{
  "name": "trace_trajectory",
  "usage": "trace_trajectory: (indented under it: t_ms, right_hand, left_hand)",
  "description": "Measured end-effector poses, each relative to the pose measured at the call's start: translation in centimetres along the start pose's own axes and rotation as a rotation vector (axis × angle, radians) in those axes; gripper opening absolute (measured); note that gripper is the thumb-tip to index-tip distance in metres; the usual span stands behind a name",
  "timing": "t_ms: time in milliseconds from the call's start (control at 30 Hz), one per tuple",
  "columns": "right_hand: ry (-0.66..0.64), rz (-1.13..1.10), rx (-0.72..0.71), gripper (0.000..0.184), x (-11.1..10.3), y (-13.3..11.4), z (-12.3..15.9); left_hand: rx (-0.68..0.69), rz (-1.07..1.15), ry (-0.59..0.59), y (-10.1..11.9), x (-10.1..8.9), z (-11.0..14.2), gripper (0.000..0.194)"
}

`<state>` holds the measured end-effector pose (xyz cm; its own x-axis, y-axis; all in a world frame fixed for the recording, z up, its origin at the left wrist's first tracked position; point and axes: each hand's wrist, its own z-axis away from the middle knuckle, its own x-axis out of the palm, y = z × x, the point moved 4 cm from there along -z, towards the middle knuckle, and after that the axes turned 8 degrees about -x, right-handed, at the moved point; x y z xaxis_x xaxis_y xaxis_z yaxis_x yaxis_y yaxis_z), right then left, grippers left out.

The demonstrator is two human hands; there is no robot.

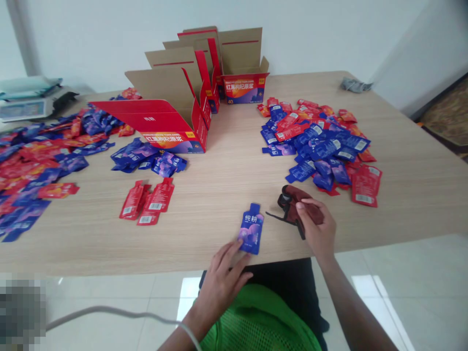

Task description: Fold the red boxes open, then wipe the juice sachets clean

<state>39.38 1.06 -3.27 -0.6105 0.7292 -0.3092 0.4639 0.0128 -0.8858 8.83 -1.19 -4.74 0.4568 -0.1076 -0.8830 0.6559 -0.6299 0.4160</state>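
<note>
A blue pouch (250,229) with a narrow neck lies flat near the table's front edge, its neck pointing away from me. My left hand (227,273) rests at its lower left corner, fingers stretched out and fingertips touching the pouch. To the right of it, my right hand (319,226) is closed around a dark red handheld tool (310,209) with black parts and a thin black arm reaching toward the pouch. The tool's exact kind is unclear. It is apart from the pouch.
Open red cartons (175,144) stand at the back. Mixed red and blue pouches form a right pile (318,141) and a left pile (40,156). Several red pouches (157,201) and blue pouches (135,155) lie left of centre. A scale (25,109) and a grey cable (120,309) sit leftward.
</note>
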Motion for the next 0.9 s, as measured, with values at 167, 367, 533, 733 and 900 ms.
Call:
trace_trajectory:
  t_ms: [167,367,533,733,900]
  right_hand:
    - [-0.198,-0.034,-0.407,0.014,3.0,-5.6,1.2]
    - [-0.846,0.034,-0.885,0.017,8.2,-5.9,6.7]
    - [-0.8,0.193,-0.907,0.017,10.0,-3.0,2.8]
    - [-0.521,0.276,-0.876,0.017,9.7,-4.1,-3.5]
    - [-0.513,0.024,-0.783,0.025,7.2,-7.3,1.1]
  left_hand:
    - [0.141,0.012,0.017,0.3,1.0,0.2,0.032]
    - [0.174,0.08,0.007,-0.4,1.1,-0.4,0.029]
    - [0.195,0.0,-0.022,-0.5,1.1,-0.3,0.035]
    - [0.168,0.009,-0.008,-0.6,1.4,-0.1,0.035]
    - [0.15,0.086,0.035,-0.5,1.4,-0.1,0.035]
